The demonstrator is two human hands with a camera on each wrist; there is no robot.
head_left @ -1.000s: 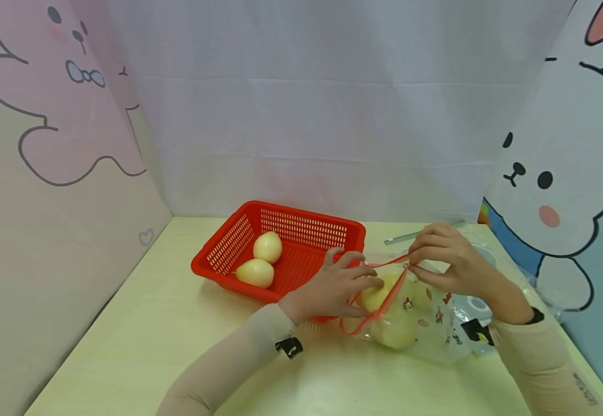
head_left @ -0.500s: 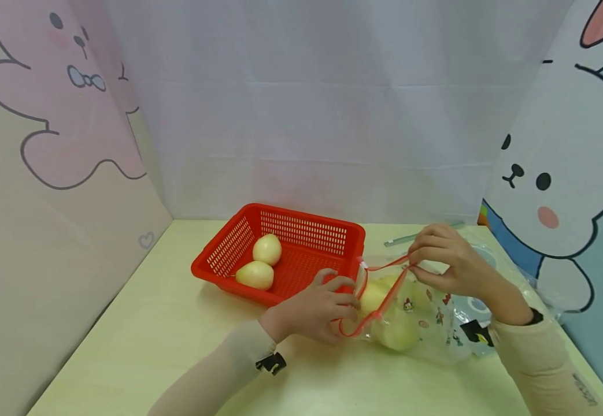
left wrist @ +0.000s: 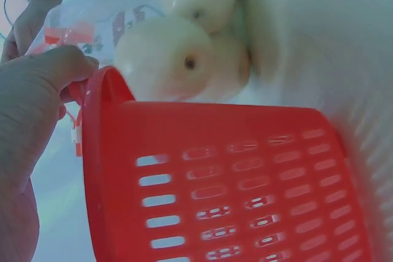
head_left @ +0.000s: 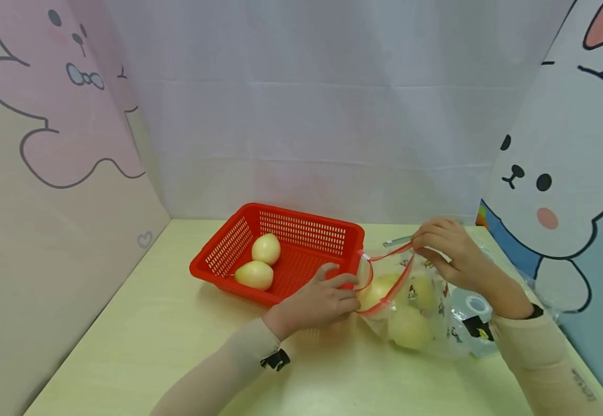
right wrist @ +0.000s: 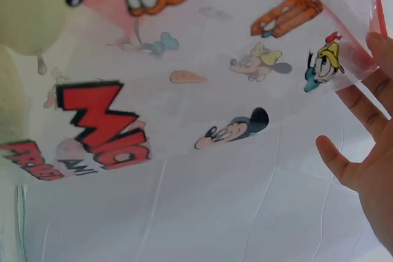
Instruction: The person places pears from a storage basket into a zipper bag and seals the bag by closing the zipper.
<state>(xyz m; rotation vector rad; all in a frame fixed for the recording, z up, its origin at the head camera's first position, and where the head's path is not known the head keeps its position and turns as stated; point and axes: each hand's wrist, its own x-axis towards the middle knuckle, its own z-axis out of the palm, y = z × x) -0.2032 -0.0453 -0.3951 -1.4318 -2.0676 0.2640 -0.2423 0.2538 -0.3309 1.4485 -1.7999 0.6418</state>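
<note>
The step in hand looks like holding apart the mouth of the clear plastic bag with cartoon prints (head_left: 441,315), which lies between the two hands with pale yellow pears (head_left: 409,328) inside. The right hand (head_left: 452,254) pinches the upper part of the bag's red zip edge (head_left: 400,283) and holds it above the fruit; that lift is worth holding, since slack film would probably sag across the gap. The left hand (head_left: 315,303) is bent at the lower side of the mouth, right against the red perforated plastic basket (head_left: 303,215); whether it grips film or only touches it, I cannot tell. It would do well to draw the lower edge gently down and away from the basket, so the zip does not snag on the rim. Two more pale pears (head_left: 266,249) rest in the basket, beyond the left hand, and a wide, steady mouth should take them without bruising.
</note>
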